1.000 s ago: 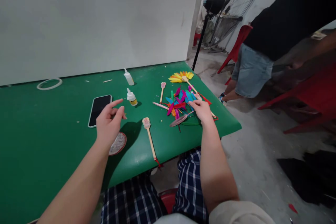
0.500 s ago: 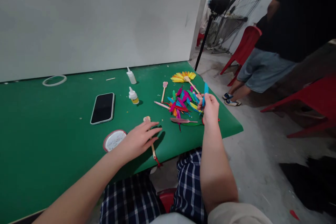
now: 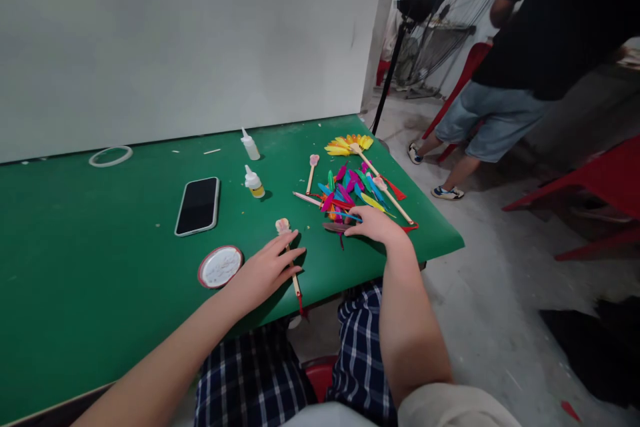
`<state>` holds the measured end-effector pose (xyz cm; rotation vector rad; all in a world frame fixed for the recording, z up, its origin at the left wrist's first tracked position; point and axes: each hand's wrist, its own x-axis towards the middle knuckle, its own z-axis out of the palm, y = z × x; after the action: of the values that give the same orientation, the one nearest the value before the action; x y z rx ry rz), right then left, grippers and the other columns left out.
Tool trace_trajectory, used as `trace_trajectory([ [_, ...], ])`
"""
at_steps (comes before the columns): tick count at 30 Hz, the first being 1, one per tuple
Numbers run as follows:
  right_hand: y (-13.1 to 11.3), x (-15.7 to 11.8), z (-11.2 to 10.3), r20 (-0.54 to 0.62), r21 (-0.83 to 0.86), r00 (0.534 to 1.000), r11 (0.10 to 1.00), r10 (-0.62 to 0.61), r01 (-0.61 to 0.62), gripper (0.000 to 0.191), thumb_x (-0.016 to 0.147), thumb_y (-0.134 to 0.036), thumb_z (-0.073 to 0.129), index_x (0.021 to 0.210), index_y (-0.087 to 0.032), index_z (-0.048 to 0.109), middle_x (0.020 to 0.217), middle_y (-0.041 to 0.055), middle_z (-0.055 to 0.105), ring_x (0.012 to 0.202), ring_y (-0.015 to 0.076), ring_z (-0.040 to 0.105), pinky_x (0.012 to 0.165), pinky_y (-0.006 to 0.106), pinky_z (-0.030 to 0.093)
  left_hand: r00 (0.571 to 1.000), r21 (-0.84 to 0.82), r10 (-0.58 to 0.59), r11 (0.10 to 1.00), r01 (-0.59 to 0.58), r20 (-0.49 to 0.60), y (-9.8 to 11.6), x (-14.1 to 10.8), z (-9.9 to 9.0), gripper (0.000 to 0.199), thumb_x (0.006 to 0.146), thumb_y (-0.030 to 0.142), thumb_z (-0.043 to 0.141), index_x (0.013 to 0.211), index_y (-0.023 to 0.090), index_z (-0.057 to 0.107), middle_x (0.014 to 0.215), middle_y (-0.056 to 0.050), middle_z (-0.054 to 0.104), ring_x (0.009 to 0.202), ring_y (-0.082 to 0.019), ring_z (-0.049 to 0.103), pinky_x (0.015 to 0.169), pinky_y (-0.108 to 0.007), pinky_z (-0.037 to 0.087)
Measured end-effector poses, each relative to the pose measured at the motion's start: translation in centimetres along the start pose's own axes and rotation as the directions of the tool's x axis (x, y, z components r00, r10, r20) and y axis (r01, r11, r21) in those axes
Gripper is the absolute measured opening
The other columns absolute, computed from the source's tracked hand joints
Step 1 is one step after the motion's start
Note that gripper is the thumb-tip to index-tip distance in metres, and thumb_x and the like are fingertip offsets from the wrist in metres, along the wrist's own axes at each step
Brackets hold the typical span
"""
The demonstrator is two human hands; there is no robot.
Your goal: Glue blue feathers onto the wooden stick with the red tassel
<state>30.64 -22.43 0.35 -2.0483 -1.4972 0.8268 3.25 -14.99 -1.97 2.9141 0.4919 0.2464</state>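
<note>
My left hand [image 3: 273, 267] lies with its fingers spread over a wooden stick [image 3: 295, 280], which has a pale pink shaped head and a red tassel. My right hand [image 3: 377, 225] is at the near side of a pile of colourful feathers [image 3: 345, 190], thumb and fingers apart. A thin blue feather [image 3: 345, 215] lies between them, and the thumb tip is by a brownish feather [image 3: 334, 227]. A second stick [image 3: 311, 177] lies left of the pile, a third [image 3: 397, 202] right of it. Behind the pile is a fan of yellow feathers [image 3: 345, 145] on a stick.
On the green table [image 3: 125, 267] are a phone [image 3: 197, 205], a round lid [image 3: 221, 267], two small glue bottles [image 3: 255, 183] and a clear ring [image 3: 111, 156]. A white panel [image 3: 190, 33] stands behind. To the right are red chairs [image 3: 595, 180] and a standing person [image 3: 560, 33].
My right hand has moved left and down from the pile's right side, and the blue feather it held upright is no longer raised. My left hand has barely moved. The person's legs have shifted.
</note>
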Motion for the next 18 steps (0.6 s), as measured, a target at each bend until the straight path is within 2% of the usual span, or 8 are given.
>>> trace_trajectory([
  [3, -0.3, 0.2, 0.1, 0.021, -0.044, 1.000, 0.999, 0.015, -0.014, 0.009, 0.065, -0.023, 0.072, 0.068, -0.018, 0.065, 0.071, 0.0005, 0.062, 0.065, 0.0145, 0.054, 0.058, 0.024, 0.033, 1.000, 0.007, 0.004, 1.000, -0.004, 0.011, 0.3, 0.6, -0.1, 0.037, 0.089, 0.038, 0.042, 0.117, 0.020, 0.059, 0.138, -0.012, 0.045, 0.129, -0.026, 0.041, 0.103, -0.043, 0.042],
  [6, -0.6, 0.0, -0.1, 0.004, -0.053, 1.000, 0.998, 0.019, -0.019, 0.008, 0.068, -0.023, 0.068, 0.063, -0.018, 0.064, 0.067, -0.0007, 0.061, 0.061, 0.0123, 0.053, 0.055, 0.023, 0.033, 1.000, 0.020, 0.001, 1.000, -0.001, 0.014, 0.5, 1.3, -0.1, 0.036, 0.088, 0.038, 0.045, 0.116, 0.020, 0.059, 0.137, -0.012, 0.046, 0.128, -0.025, 0.042, 0.103, -0.043, 0.042],
  [10, -0.3, -0.2, -0.9, -0.152, -0.051, 0.985, 0.994, 0.085, -0.093, 0.013, 0.074, -0.032, 0.061, 0.075, -0.019, 0.064, 0.069, -0.0012, 0.062, 0.064, 0.0126, 0.056, 0.056, 0.022, 0.035, 1.000, 0.029, 0.023, 0.999, -0.022, -0.016, 0.4, 1.9, 0.5, 0.036, 0.088, 0.038, 0.045, 0.114, 0.019, 0.060, 0.135, -0.011, 0.048, 0.126, -0.025, 0.045, 0.102, -0.041, 0.043],
  [12, 0.4, -0.3, -1.3, -0.257, -0.055, 0.952, 0.981, 0.167, -0.186, 0.017, 0.076, -0.036, 0.059, 0.078, -0.019, 0.063, 0.069, 0.0002, 0.062, 0.063, 0.0140, 0.056, 0.054, 0.023, 0.035, 0.999, 0.030, 0.028, 0.999, -0.027, -0.043, 0.3, 2.1, 1.0, 0.035, 0.088, 0.037, 0.044, 0.114, 0.019, 0.060, 0.134, -0.011, 0.049, 0.125, -0.024, 0.045, 0.101, -0.041, 0.044],
  [15, 1.5, -0.4, -2.0, -0.392, -0.053, 0.873, 0.940, 0.292, -0.338, 0.020, 0.076, -0.036, 0.057, 0.083, -0.019, 0.064, 0.071, 0.0035, 0.063, 0.063, 0.0171, 0.057, 0.052, 0.025, 0.034, 0.997, 0.046, 0.036, 0.998, -0.033, -0.072, 0.2, 2.1, 1.5, 0.034, 0.088, 0.036, 0.045, 0.114, 0.019, 0.060, 0.134, -0.011, 0.049, 0.125, -0.025, 0.046, 0.101, -0.041, 0.044],
  [18, 1.8, -0.3, -2.2, -0.481, -0.048, 0.807, 0.909, 0.343, -0.415, 0.029, 0.079, -0.040, 0.052, 0.097, -0.020, 0.064, 0.081, 0.0064, 0.066, 0.070, 0.0205, 0.060, 0.055, 0.027, 0.036, 0.995, 0.057, 0.051, 0.997, -0.046, -0.086, 0.3, 1.9, 1.0, 0.034, 0.089, 0.035, 0.044, 0.113, 0.019, 0.061, 0.134, -0.011, 0.049, 0.125, -0.025, 0.046, 0.101, -0.042, 0.044],
])
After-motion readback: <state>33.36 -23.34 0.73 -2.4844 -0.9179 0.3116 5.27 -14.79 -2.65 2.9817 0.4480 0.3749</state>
